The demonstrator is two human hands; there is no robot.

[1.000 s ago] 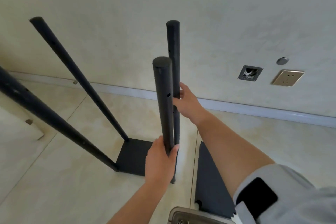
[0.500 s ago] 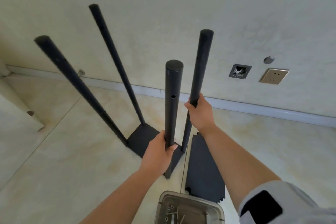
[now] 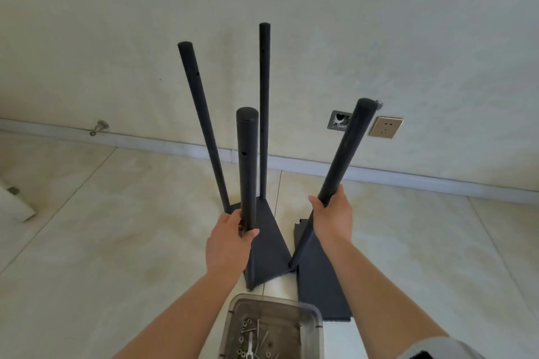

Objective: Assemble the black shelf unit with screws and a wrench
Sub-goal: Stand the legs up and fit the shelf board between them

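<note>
I can't make out the blurred hardware in the tray. My left hand grips the near post; my right hand clamps the tilted post.

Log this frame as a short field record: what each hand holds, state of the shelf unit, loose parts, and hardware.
left hand: grips near-left post
right hand: grips near-right post
shelf unit: four black posts rising from a black bottom panel on the floor
loose part: black panel flat on the floor, right of the unit
hardware: clear tray with screws, nuts and a wrench
</note>
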